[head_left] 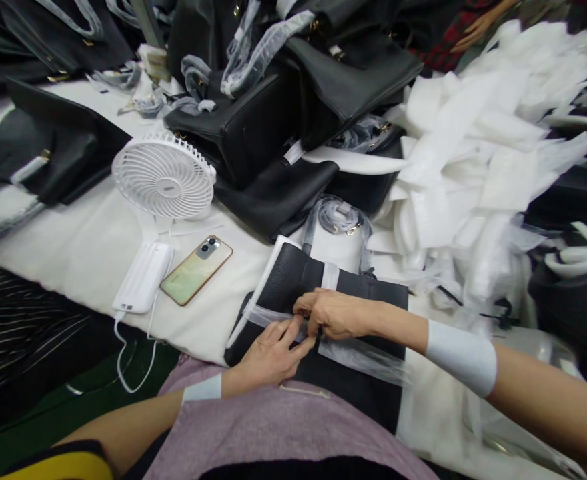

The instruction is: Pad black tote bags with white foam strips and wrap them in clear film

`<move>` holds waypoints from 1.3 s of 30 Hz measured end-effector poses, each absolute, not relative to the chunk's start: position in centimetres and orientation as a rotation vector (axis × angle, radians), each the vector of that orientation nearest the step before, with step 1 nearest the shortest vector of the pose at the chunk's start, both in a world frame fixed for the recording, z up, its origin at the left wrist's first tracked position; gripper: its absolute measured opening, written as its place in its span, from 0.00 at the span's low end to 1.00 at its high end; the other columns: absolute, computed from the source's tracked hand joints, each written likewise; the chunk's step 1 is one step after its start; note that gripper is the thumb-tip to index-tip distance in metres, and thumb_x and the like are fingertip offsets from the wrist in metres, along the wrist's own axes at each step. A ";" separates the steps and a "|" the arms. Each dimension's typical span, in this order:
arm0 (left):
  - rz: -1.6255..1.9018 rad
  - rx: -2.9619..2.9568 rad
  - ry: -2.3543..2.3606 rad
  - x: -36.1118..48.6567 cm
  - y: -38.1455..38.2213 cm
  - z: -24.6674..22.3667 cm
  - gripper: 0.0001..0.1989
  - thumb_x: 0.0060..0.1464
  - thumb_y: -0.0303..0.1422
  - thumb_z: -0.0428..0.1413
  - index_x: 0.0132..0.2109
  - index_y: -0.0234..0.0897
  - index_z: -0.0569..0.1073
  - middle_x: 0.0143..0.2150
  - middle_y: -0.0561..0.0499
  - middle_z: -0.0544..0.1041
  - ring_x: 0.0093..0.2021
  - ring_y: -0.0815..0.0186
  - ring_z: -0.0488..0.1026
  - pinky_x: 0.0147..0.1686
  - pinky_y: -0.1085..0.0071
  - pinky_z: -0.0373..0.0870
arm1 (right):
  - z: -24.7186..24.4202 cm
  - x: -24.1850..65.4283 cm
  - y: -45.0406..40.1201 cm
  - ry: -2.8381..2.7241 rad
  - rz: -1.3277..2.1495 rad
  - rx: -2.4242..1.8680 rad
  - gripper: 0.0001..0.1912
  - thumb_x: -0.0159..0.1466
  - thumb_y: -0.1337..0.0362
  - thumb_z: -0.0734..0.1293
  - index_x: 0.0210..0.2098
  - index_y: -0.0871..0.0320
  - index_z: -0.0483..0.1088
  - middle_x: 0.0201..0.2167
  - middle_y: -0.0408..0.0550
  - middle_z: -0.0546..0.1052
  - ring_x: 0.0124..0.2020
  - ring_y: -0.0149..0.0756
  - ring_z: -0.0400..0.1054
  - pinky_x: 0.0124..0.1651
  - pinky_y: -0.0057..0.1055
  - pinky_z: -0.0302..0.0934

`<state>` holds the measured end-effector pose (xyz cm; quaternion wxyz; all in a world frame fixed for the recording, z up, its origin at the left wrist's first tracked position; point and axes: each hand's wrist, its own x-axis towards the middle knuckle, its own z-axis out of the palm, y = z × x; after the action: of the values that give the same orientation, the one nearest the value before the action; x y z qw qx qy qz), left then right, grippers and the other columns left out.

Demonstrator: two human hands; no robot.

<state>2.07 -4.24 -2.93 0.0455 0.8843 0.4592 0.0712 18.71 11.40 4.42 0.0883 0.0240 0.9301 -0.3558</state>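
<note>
A black leather bag lies flat on the white-covered table in front of me, with white foam padding along its left edge. Translucent plastic wrapping runs across its middle, and a pale strip crosses its upper part. My left hand rests low on the bag, its fingertips and thumb drawn together on the wrapping. From the right, my right hand meets it there, fingers bent and pinching the same wrapping. The small part between the fingertips is hidden.
A white fan with a cable and a phone lie left of the bag. Black bags are heaped behind. White foam sheets pile up at right. A coiled strap lies just beyond. Another person's hand shows at top right.
</note>
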 end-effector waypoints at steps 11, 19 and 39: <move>0.290 2.705 1.414 2.3 -4.4 -2.4 0.27 0.54 0.28 0.55 0.62 0.43 0.64 0.64 0.34 0.61 0.54 0.52 0.67 0.50 0.56 0.69 | 10.5 25.6 8.1 2.599 -2.150 1.534 0.19 0.62 0.59 0.66 0.51 0.57 0.72 0.44 0.50 0.77 0.44 0.41 0.71 0.49 0.38 0.66; 0.592 2.538 1.241 2.3 -3.1 0.3 0.18 0.62 0.28 0.49 0.58 0.38 0.68 0.59 0.37 0.68 0.52 0.55 0.69 0.49 0.55 0.70 | 7.4 32.6 -1.8 2.127 -2.459 2.306 0.22 0.63 0.59 0.67 0.56 0.54 0.69 0.34 0.46 0.74 0.29 0.31 0.65 0.34 0.32 0.62; 0.431 1.370 0.728 19.0 -2.9 5.1 0.17 0.56 0.44 0.55 0.27 0.34 0.71 0.23 0.54 0.69 0.26 0.70 0.64 0.29 0.73 0.57 | 3.2 32.5 -15.7 1.548 -2.630 3.138 0.21 0.60 0.52 0.71 0.50 0.52 0.75 0.26 0.42 0.75 0.23 0.27 0.63 0.30 0.29 0.61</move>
<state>18.98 -2.90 5.12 0.6932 0.6132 0.3260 0.1928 32.54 -15.75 3.24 -0.5792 0.5844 0.2883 -0.4898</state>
